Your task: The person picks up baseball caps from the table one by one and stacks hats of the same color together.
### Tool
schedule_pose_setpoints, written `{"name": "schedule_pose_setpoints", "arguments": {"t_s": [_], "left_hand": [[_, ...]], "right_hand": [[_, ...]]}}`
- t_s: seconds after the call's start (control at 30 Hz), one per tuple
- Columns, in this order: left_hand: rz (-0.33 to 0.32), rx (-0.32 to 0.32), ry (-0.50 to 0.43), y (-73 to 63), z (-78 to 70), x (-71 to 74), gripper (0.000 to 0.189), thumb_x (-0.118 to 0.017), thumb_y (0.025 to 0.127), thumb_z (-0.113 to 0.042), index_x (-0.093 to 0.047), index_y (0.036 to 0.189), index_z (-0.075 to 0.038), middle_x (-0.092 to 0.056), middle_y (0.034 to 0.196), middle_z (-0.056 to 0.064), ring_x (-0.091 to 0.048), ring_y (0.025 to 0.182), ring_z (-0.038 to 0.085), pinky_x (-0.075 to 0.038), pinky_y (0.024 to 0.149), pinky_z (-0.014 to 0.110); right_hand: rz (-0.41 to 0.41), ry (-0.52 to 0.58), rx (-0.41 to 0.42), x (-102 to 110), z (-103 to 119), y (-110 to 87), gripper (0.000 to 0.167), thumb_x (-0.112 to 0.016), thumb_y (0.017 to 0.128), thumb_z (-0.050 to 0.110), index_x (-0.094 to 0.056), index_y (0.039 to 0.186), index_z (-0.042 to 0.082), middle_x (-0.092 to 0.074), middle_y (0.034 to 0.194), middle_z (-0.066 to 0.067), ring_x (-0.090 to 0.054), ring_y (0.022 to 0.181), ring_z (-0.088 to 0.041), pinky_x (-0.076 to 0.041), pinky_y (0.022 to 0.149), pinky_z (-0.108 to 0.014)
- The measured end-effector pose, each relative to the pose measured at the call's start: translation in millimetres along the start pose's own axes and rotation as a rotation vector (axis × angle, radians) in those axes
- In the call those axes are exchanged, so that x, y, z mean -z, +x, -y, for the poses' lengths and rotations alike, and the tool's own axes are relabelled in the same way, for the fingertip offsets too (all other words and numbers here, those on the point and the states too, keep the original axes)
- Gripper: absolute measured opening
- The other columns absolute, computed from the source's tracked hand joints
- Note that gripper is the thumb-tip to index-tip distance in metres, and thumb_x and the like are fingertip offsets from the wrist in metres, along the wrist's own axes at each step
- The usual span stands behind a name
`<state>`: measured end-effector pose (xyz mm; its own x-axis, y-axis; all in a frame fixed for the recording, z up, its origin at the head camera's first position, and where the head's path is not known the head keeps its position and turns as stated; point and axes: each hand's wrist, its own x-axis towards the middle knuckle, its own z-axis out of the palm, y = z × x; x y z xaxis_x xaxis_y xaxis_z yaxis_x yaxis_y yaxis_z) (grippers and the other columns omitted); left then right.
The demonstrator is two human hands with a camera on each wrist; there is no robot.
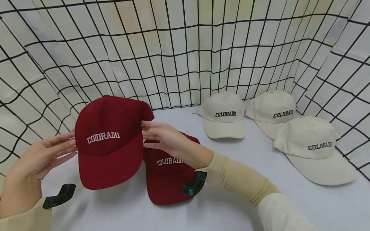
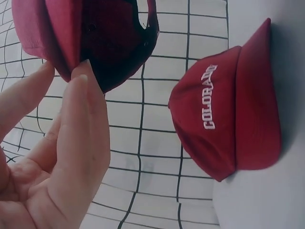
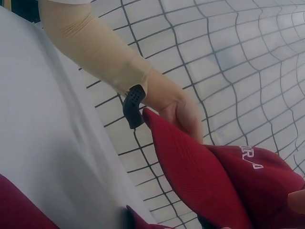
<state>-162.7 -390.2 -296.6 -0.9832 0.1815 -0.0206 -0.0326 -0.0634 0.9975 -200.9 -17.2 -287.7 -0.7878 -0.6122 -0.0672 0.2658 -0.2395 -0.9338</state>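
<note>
A red baseball cap (image 1: pixel 104 144) with white COLORADO lettering is held up between both hands, its brim toward the person. My left hand (image 1: pixel 53 154) grips its left side; in the left wrist view, that hand (image 2: pixel 71 143) pinches the lower edge between thumb and fingers, near the cap's dark inside. On the other side, my right hand (image 1: pixel 164 138) holds the cap's edge with its fingertips. Only a fingertip of the right hand (image 3: pixel 296 201) shows on the cap (image 3: pixel 200 176) in the right wrist view. A second red cap (image 1: pixel 170 173) rests on the table, partly hidden behind the right wrist.
Cream caps with dark COLORADO lettering sit to the right: one cap (image 1: pixel 224 115) near the middle, another cap (image 1: pixel 271 107) behind, and a nearer cap (image 1: pixel 312 141). A black wire grid (image 1: pixel 179 51) encloses the white table (image 1: pixel 225 205) at the back and sides.
</note>
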Motion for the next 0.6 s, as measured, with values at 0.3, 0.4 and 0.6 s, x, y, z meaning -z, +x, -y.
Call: {"name": "schedule_pose_setpoints", "arguments": {"t_s": [0.3,0.4,0.6], "left_hand": [[0.046,-0.036,-0.129,8.5,0.6,-8.9,0.044,-0.048,0.102,0.012,-0.076,0.121,-0.018,-0.073,0.112,0.001,-0.072,0.099,0.015,-0.06,0.08,0.029],[0.033,-0.034,-0.143,9.7,0.5,-13.7,0.045,-0.05,0.101,0.014,-0.076,0.121,-0.017,-0.074,0.112,0.002,-0.072,0.099,0.015,-0.06,0.08,0.029],[0.03,-0.024,-0.175,11.4,-0.6,-20.6,0.046,-0.051,0.1,0.013,-0.076,0.122,-0.019,-0.073,0.113,0.002,-0.072,0.099,0.015,-0.06,0.08,0.029]], "right_hand": [[-0.02,-0.001,0.022,13,2,-1.4,0.057,-0.049,0.101,0.0,-0.038,0.157,0.001,-0.043,0.156,-0.013,-0.057,0.116,-0.025,-0.045,0.11,-0.045],[-0.018,-0.007,0.023,17,2,-1.6,0.058,-0.049,0.101,0.0,-0.036,0.157,0.001,-0.042,0.157,-0.013,-0.057,0.111,-0.023,-0.044,0.11,-0.045],[-0.04,-0.001,0.021,22,2,-3.7,0.057,-0.05,0.101,0.0,-0.038,0.156,0.001,-0.044,0.156,-0.014,-0.058,0.11,-0.023,-0.044,0.11,-0.046]]}}
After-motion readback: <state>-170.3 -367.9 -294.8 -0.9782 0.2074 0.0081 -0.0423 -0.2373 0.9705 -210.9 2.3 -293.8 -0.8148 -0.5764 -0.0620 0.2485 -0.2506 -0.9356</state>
